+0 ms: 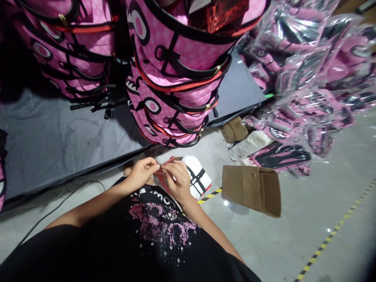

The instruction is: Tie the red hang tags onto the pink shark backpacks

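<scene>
Fingers (154, 167) of left hand (141, 172), right hand (178, 178) pinch reddish, see-through piece (159, 172).

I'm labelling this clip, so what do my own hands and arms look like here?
Your left hand and right hand are ungloved, forearms uncovered. The black top has short sleeves, with white lettering, a pinkish print and shiny studs on its front. I can see no watch or bracelet.

Head-worn camera looks forward and steeply down, fairly close.
</scene>
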Demonstrator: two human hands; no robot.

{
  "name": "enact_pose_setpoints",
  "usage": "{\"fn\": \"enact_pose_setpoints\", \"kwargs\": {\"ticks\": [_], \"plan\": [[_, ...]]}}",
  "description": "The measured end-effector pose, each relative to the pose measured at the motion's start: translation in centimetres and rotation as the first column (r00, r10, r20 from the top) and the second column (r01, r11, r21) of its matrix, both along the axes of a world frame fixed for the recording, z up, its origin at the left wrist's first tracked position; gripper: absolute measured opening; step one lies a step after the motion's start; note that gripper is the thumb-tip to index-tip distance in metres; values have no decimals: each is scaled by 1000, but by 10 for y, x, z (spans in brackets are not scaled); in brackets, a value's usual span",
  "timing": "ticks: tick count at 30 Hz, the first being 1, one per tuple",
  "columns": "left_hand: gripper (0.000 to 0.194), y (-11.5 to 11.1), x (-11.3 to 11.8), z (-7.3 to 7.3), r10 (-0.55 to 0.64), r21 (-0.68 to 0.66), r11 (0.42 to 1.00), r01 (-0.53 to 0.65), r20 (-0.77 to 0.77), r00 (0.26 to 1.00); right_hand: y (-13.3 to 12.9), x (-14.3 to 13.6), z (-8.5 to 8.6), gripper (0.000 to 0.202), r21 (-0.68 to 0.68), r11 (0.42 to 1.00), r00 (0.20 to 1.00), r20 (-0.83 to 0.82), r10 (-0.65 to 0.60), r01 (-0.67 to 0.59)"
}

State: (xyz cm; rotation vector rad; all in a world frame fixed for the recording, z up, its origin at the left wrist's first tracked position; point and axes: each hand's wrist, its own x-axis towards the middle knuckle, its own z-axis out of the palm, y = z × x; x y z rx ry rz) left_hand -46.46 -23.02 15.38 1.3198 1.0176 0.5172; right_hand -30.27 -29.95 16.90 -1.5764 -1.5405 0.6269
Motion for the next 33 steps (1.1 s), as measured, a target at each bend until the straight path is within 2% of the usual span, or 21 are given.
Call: {"fn": "enact_pose_setpoints", "kwargs": {"ticks": [2, 3, 4, 6, 8, 11, 13, 14, 16, 18, 19, 21, 25, 28, 30, 33], "plan": [[27, 3, -3, 3, 52, 304, 952, -27, -75, 996, 1, 2, 0, 16, 4, 1000, 996, 91, 3, -4], [29, 5, -4, 4, 44, 409, 913, -7, -82, 996, 1, 2, -1, 15, 5, 1000, 994, 105, 1, -2], [31, 6, -4, 4, -3, 459, 888, 40, -80, 997, 1, 2, -1, 14, 4, 1000, 995, 98, 0, 0], [25, 6, -3, 0, -133, 430, 890, 151, -71, 989, 1, -1, -3, 13, -4, 1000, 999, 45, -14, 15], [17, 7, 0, -9, -182, 345, 918, 196, -74, 981, 3, -4, -7, 13, -20, 998, 997, -26, -67, 66], [20, 10, 1, -28, -150, 227, 959, 168, -97, 984, 15, -3, -22, 18, -85, 985, 976, -147, -163, 151], [21, 18, -1, -41, -105, 149, 981, 125, -136, 985, 32, 2, -39, 23, -154, 975, 970, -160, -182, 157], [23, 24, -2, -47, -85, 124, 986, 107, -170, 982, 43, 5, -48, 27, -188, 970, 979, -106, -174, 152], [26, 39, -2, -57, -78, 130, 985, 116, -261, 962, 67, 12, -67, 35, -258, 954, 985, 116, -126, 152], [27, 57, 2, -66, -99, 176, 969, 172, -361, 927, 87, 18, -82, 37, -321, 932, 928, 370, -40, 168], [27, 65, 5, -71, -103, 194, 962, 194, -399, 911, 94, 20, -86, 35, -341, 923, 895, 447, -8, 179], [29, 81, 11, -78, -104, 215, 952, 218, -442, 891, 99, 22, -91, 30, -350, 918, 871, 492, 13, 184], [31, 104, 22, -90, -156, 220, 938, 269, -427, 891, 88, 22, -92, 24, -305, 929, 910, 409, -71, 210], [30, 115, 29, -95, -245, 216, 914, 342, -376, 894, 83, 21, -96, 26, -301, 904, 953, 83, -291, 303], [30, 120, 36, -98, -306, 206, 898, 389, -344, 888, 84, 20, -100, 24, -338, 878, 909, -125, -399, 339], [30, 125, 49, -100, -384, 171, 879, 445, -299, 874, 87, 20, -101, 19, -367, 849, 874, -156, -460, 381]]}}
